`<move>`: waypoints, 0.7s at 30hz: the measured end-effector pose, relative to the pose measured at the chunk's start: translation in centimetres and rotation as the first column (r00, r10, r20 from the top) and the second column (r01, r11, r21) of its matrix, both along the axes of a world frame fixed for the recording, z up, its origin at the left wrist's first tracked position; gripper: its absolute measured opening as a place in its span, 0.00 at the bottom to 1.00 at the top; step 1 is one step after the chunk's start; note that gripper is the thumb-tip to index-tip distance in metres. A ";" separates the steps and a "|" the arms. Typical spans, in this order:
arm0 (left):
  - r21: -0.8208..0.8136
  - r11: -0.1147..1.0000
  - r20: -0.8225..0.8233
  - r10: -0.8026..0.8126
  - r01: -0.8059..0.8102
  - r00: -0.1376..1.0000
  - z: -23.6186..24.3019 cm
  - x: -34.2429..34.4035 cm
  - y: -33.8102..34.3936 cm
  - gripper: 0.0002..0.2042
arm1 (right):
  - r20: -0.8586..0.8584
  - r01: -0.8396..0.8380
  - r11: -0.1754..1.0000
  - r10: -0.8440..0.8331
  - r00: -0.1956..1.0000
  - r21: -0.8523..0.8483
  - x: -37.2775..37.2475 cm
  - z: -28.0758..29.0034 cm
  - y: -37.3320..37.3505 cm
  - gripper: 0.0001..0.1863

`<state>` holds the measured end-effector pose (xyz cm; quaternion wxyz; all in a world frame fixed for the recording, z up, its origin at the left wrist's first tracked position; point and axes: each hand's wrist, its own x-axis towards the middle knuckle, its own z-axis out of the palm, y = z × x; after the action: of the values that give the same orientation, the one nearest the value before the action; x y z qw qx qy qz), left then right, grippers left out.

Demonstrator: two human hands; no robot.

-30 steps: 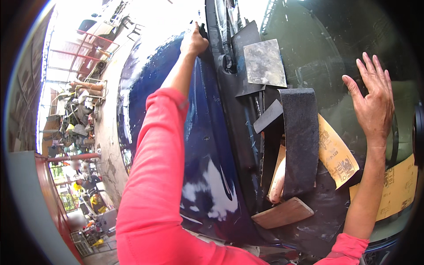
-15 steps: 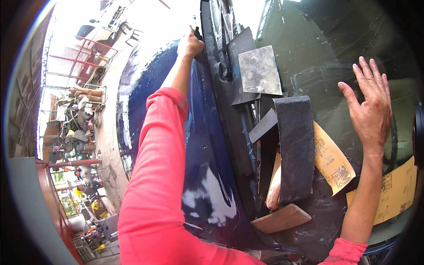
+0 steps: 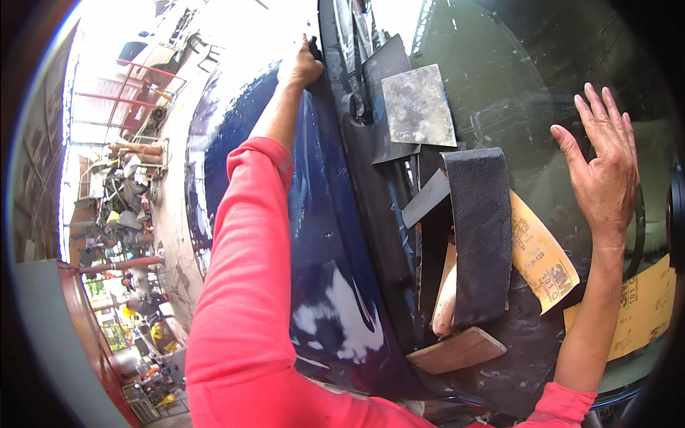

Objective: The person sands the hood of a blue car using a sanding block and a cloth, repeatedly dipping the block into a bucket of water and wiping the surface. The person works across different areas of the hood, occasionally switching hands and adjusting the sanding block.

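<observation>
My left hand reaches far out in a red sleeve and rests on the top edge of a glossy dark blue car hood. Its fingers curl over that edge. My right hand is spread flat with fingers apart against the dark windscreen glass, holding nothing. Between the hands, sheets of sandpaper lie at the base of the glass: a long black strip, a grey square sheet and a yellow-backed sheet. A wooden block sits below the strip.
Another yellow-backed sandpaper sheet lies at the right edge. To the left, a workshop yard holds metal scrap and tanks, a red railing and a concrete floor.
My right hand has shifted slightly left and up on the glass. My left hand stays on the hood's edge; the view has drifted a little.
</observation>
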<state>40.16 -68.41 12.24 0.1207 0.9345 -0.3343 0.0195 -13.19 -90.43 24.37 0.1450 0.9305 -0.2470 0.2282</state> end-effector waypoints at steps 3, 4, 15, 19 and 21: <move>-0.014 0.997 0.062 -0.069 0.070 0.996 0.5 -9.2 5.7 0.48 | -0.006 0.011 1.000 -0.011 1.000 0.024 -0.2 0.0 -0.1 0.31; 0.013 0.998 0.037 -0.062 0.062 0.997 0.6 -12.9 8.3 0.49 | -0.005 0.015 0.999 -0.015 1.000 0.035 -0.2 -0.1 0.0 0.31; -0.110 0.991 0.007 -0.072 0.073 0.997 -1.6 2.3 1.4 0.48 | -0.015 0.024 1.000 -0.025 1.000 -0.010 0.0 -0.1 -0.2 0.31; 0.002 0.996 -0.006 -0.091 0.091 0.996 1.0 -12.8 8.2 0.51 | -0.004 0.025 0.999 -0.025 1.000 0.046 -0.1 -0.1 -0.1 0.31; 0.002 0.993 -0.076 -0.120 0.121 0.990 1.7 -20.7 12.8 0.52 | -0.004 0.033 0.997 -0.033 0.999 0.063 -0.1 0.0 0.0 0.31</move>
<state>19.49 -55.61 13.89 0.1313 0.9130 -0.3854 -0.0245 -13.32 -90.45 24.33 0.1197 0.9308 -0.2693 0.2163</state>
